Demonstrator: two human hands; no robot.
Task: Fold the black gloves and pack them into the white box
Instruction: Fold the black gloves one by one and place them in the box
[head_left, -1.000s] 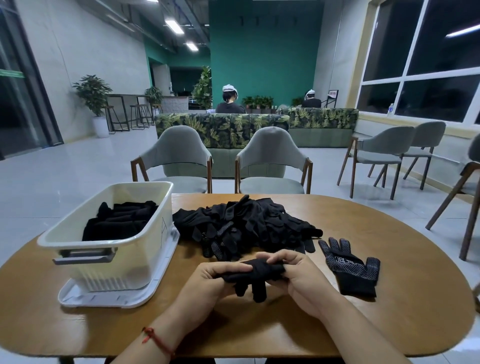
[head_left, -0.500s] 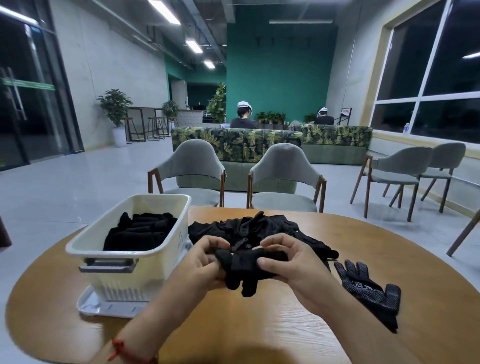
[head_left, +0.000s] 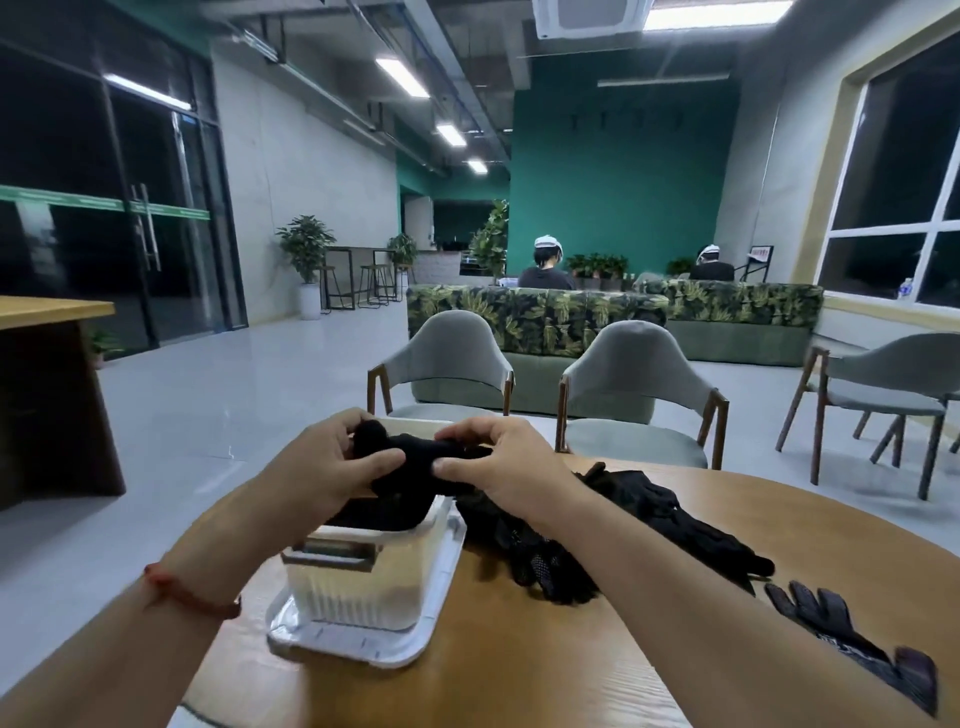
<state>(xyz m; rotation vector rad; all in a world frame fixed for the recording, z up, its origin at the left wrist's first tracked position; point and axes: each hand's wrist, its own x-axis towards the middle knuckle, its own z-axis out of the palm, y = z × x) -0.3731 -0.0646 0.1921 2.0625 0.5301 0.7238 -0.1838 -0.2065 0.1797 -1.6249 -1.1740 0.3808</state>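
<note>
A glove pile (head_left: 649, 514) is heaped beside the white box (head_left: 363, 582); above it, 1 folded glove (head_left: 410, 457) is gripped by the left hand (head_left: 322, 462) and right hand (head_left: 498, 457).

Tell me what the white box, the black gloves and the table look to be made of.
White box: semi-translucent plastic, smooth, with moulded ribs on its wall. Black gloves: soft knit fabric, matte; they crumple limply, and some show tiny grip dots, probably rubbery. Table: wood or wood-look laminate, satin; grain lines show.
</note>
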